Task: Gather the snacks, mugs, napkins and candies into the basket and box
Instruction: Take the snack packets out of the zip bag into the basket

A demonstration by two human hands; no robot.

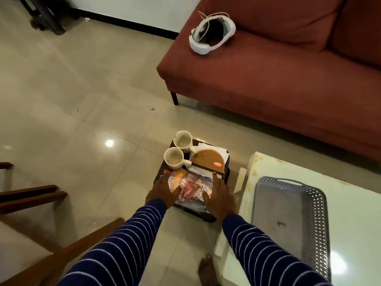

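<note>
I judge the gathering itself nearly finished: the dark box (226,172) sits on the floor just off the corner of the bench (350,195), and it already carries two mugs (174,157) upright at its far left, a wooden napkin holder (208,161) with white napkins (221,151) showing behind it at the far right, and a heap of snack packets (190,185) filling the near half. My left hand (162,194) lies along the left edge of that heap, and my right hand (219,198) along its right edge, so the packets sit between my two palms. The fingers (215,178) of both hands are spread wide and fairly flat, resting on or beside the wrappers rather than curled round anything; whether the tips reach the rim of the box beneath I cannot tell, since the packets hide it. The step in hand looks to me like either settling the snacks or taking hold of the box by its sides. The grey basket (317,215) stands on the bench to my right, well apart from my hands, and it looks empty apart from one small dark scrap; I see no candies that I can pick out. The next move calls for an even grip low on both sides, keeping the box level, since the mugs stand loose and the glossy packets could slide.
</note>
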